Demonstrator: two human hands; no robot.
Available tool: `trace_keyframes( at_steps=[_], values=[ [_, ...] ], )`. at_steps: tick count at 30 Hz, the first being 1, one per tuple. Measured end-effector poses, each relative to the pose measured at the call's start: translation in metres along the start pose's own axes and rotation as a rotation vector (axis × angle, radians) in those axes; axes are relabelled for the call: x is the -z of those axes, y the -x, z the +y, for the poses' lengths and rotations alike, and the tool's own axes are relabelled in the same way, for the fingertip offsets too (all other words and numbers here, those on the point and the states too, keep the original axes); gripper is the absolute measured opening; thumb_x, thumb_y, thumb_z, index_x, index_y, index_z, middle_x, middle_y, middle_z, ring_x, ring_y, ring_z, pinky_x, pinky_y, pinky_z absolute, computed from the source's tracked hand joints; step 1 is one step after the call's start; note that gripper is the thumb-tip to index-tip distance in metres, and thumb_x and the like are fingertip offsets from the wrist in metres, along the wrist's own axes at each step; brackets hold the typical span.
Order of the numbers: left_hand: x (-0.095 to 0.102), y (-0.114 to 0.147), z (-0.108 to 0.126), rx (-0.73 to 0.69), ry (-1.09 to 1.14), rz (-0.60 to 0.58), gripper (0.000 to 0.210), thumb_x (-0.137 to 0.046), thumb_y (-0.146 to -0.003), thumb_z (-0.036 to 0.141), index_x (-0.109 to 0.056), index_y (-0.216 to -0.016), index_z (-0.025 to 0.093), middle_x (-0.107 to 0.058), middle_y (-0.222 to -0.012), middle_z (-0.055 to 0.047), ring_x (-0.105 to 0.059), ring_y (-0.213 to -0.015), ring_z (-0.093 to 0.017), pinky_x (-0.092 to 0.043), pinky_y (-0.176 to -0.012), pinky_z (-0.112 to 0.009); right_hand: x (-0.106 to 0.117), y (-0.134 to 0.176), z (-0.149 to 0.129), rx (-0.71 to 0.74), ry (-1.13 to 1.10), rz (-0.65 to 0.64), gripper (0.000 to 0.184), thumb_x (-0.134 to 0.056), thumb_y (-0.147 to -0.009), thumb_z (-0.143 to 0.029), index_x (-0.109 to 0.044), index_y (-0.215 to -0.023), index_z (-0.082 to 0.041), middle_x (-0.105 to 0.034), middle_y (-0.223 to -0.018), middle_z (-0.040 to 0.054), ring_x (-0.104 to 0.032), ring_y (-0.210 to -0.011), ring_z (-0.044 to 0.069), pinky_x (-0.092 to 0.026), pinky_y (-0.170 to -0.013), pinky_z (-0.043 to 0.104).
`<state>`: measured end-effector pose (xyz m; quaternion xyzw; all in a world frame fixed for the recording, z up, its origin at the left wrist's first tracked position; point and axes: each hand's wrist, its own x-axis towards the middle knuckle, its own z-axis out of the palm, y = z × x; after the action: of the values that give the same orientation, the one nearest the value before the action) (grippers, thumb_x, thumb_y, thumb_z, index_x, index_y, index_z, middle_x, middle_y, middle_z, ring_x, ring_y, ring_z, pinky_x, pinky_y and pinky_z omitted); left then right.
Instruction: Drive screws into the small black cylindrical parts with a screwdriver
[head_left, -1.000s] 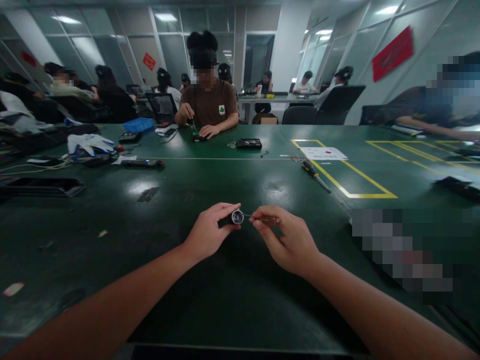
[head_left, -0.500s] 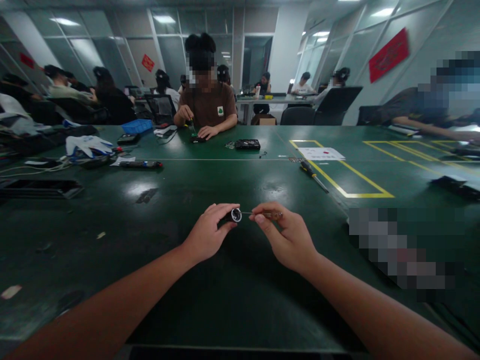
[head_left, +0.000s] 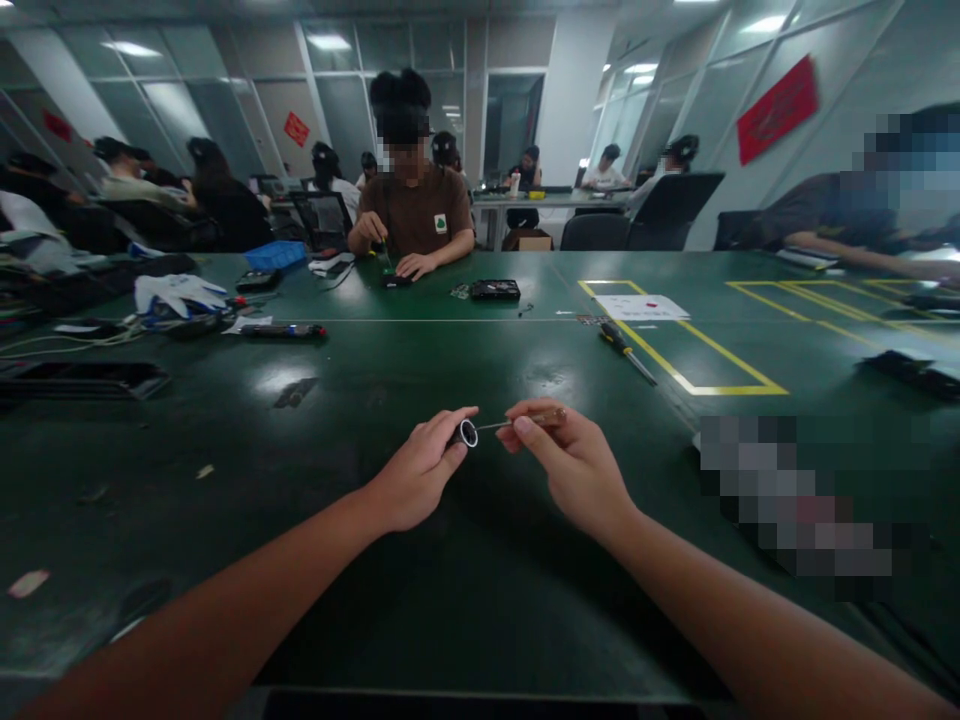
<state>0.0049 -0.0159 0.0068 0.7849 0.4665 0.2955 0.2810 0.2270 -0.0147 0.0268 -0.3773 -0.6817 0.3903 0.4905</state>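
Observation:
My left hand [head_left: 416, 475] is closed around a short black cylinder with a silver rim [head_left: 468, 433], its round open end turned to the right. Most of its body is hidden behind my fingers. In my right hand [head_left: 577, 460] is a slim screwdriver [head_left: 546, 418] with a brownish, see-through handle, pinched between thumb and fingers. Its thin metal shaft points left, and the tip is at or just beside the rim; I cannot tell whether it touches. Both hands are above the green table [head_left: 465, 600].
A larger black-and-yellow screwdriver [head_left: 628, 350] lies right of centre, near a white sheet [head_left: 643, 307]. White gloves [head_left: 180, 295], a dark pen-like tool [head_left: 281, 331] and a black tray-like part [head_left: 82, 379] lie left. Across the table a person [head_left: 412, 220] works on a small device.
The cylinder has shifted slightly left and down, and its open end has turned a little. The screwdriver now slopes more, its handle raised. My thumb sits differently on the handle.

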Motion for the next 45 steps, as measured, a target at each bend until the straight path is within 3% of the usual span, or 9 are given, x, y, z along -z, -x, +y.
trace_keyframes(
  at_steps=[5,9,18,20,26,29,35,41,45],
  values=[
    [-0.005,-0.002,0.000,0.018,-0.145,-0.019,0.061,-0.061,-0.092,0.024,-0.040,-0.149,0.023,-0.057,-0.141,-0.010,-0.056,-0.124,-0.030,-0.046,-0.106,-0.051,0.000,0.001,-0.003,0.136,0.238,-0.130,0.013,-0.060,-0.099,-0.028,-0.069,-0.106,-0.022,-0.076,-0.095,0.0051,-0.073,-0.087,0.020,-0.056,-0.081,0.035],
    [-0.010,-0.005,-0.007,0.003,-0.179,0.042,0.039,-0.061,-0.092,0.019,-0.049,-0.129,0.018,-0.065,-0.118,-0.010,-0.061,-0.106,-0.027,-0.050,-0.096,-0.047,0.001,0.005,-0.014,0.335,0.426,-0.261,0.016,-0.059,-0.097,-0.024,-0.070,-0.107,-0.020,-0.074,-0.095,0.0067,-0.070,-0.085,0.020,-0.054,-0.079,0.035],
    [-0.003,-0.008,-0.010,-0.045,-0.177,0.069,0.030,-0.064,-0.090,0.013,-0.057,-0.118,0.021,-0.065,-0.112,-0.006,-0.062,-0.105,-0.024,-0.050,-0.096,-0.044,-0.002,-0.010,0.015,-0.199,-0.252,0.003,0.018,-0.065,-0.093,-0.037,-0.067,-0.099,-0.020,-0.075,-0.084,0.0044,-0.073,-0.078,0.019,-0.059,-0.076,0.037],
    [-0.002,-0.009,-0.010,-0.080,-0.170,0.061,0.030,-0.064,-0.090,0.013,-0.059,-0.118,0.021,-0.063,-0.120,-0.007,-0.061,-0.110,-0.024,-0.049,-0.100,-0.044,-0.001,-0.008,0.014,-0.147,-0.148,-0.027,0.017,-0.064,-0.094,-0.036,-0.069,-0.098,-0.020,-0.075,-0.082,0.0043,-0.072,-0.078,0.019,-0.059,-0.075,0.035],
    [-0.002,-0.011,-0.010,-0.078,-0.097,0.082,0.034,-0.059,-0.094,0.014,-0.061,-0.128,0.021,-0.063,-0.127,-0.008,-0.061,-0.118,-0.023,-0.049,-0.105,-0.043,0.000,0.004,-0.008,0.331,0.400,-0.243,0.018,-0.061,-0.093,-0.022,-0.076,-0.105,-0.020,-0.074,-0.088,0.0054,-0.068,-0.079,0.018,-0.054,-0.076,0.033],
    [0.000,-0.011,-0.008,-0.060,-0.077,0.124,0.037,-0.059,-0.095,0.015,-0.061,-0.131,0.021,-0.064,-0.128,-0.008,-0.061,-0.119,-0.023,-0.049,-0.107,-0.043,0.000,0.001,-0.005,0.171,0.300,-0.130,0.017,-0.063,-0.093,-0.026,-0.076,-0.103,-0.020,-0.077,-0.089,0.0056,-0.070,-0.078,0.019,-0.055,-0.076,0.034],
    [0.003,-0.011,-0.004,-0.038,-0.067,0.156,0.037,-0.059,-0.094,0.014,-0.062,-0.131,0.021,-0.065,-0.130,-0.007,-0.061,-0.120,-0.023,-0.050,-0.107,-0.044,0.000,-0.012,0.017,-0.256,-0.315,0.072,0.022,-0.069,-0.090,-0.038,-0.072,-0.099,-0.018,-0.077,-0.085,0.0055,-0.075,-0.079,0.020,-0.061,-0.080,0.040],
    [0.002,-0.014,-0.011,-0.036,-0.091,0.127,0.038,-0.060,-0.093,0.014,-0.062,-0.131,0.021,-0.064,-0.129,-0.008,-0.061,-0.121,-0.024,-0.049,-0.109,-0.045,0.001,-0.001,0.004,-0.012,0.209,-0.124,0.018,-0.065,-0.095,-0.032,-0.075,-0.107,-0.024,-0.079,-0.097,0.0049,-0.075,-0.087,0.021,-0.058,-0.082,0.038],
    [0.003,-0.015,-0.013,-0.041,-0.103,0.142,0.039,-0.061,-0.093,0.014,-0.062,-0.131,0.021,-0.064,-0.130,-0.009,-0.061,-0.122,-0.024,-0.048,-0.110,-0.045,0.003,0.002,-0.006,0.094,0.311,-0.029,0.017,-0.061,-0.097,-0.031,-0.074,-0.106,-0.023,-0.080,-0.095,0.0040,-0.075,-0.085,0.021,-0.057,-0.081,0.036]
  ],
)
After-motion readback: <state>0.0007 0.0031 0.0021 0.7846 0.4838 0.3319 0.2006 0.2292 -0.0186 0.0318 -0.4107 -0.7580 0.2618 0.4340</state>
